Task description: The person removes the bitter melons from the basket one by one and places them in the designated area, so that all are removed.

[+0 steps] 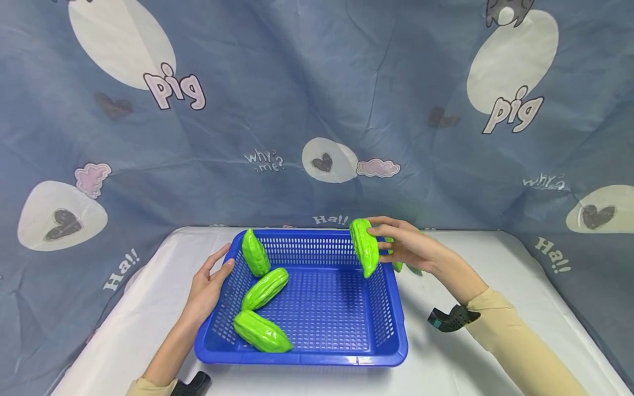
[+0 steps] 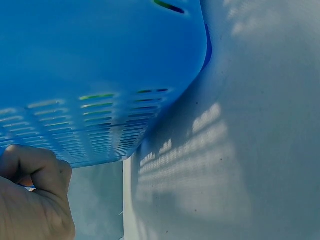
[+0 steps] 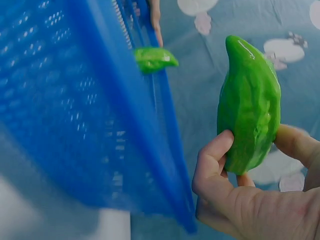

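A blue plastic basket (image 1: 297,358) with slotted walls stands on the table. Three bright green bitter melons lie along its left side: one leaning in the back corner (image 1: 255,254), one in the middle (image 1: 264,289), one near the front (image 1: 262,331). My left hand (image 1: 204,291) grips the basket's left rim; the left wrist view shows its fingers curled at the edge. Above the right wall my right hand (image 1: 408,245) pinches a bitter melon (image 3: 250,107) between thumb and fingers, its pointed end turned away from the palm.
More green melons (image 1: 398,266) lie right of the basket, partly hidden behind my right hand. White cloth (image 1: 460,352) covers the table. A blue printed curtain (image 1: 277,99) hangs behind it. Each wrist wears a black strap (image 1: 453,319).
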`<state>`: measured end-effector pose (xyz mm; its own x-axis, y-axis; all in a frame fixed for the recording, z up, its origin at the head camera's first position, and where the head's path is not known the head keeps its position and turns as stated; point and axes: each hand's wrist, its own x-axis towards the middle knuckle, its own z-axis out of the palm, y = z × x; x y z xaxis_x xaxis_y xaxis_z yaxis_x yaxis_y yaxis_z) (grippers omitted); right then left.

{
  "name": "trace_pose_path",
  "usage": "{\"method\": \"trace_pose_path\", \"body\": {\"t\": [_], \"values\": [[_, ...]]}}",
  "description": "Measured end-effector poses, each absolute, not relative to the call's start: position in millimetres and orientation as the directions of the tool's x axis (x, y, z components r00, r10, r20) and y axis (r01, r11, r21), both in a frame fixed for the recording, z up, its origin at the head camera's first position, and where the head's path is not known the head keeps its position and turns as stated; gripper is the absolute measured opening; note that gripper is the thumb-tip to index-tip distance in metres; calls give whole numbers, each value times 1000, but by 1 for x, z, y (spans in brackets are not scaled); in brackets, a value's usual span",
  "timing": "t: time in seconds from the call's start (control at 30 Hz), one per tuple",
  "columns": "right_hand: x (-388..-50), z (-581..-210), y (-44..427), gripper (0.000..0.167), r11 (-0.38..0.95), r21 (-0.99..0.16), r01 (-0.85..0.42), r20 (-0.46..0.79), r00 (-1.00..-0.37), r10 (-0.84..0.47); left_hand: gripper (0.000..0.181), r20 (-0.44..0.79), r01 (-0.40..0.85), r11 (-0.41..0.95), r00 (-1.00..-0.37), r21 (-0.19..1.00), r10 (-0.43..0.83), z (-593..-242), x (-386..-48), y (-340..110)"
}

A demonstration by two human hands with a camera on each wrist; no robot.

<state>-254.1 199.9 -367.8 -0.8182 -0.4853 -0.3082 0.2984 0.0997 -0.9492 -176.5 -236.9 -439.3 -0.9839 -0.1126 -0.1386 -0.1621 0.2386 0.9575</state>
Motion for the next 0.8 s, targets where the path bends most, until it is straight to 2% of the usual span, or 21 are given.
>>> {"method": "trace_pose_path", "body": {"t": [0.37,0.6,0.8], "values": [[-253,-376,245,67,92,-956,279,-291,-859,-421,61,-136,-157,227,-985,961,-105,-440,-175,-236],[-255,-378,267,53,23,-945,327,-308,-864,-397,61,-132,-154,233,-985,960,-107,-439,-175,-237],[-258,-382,289,53,30,-954,299,-288,-880,-378,61,-135,-158,239,-985,958,-110,-438,-176,-236]]}}
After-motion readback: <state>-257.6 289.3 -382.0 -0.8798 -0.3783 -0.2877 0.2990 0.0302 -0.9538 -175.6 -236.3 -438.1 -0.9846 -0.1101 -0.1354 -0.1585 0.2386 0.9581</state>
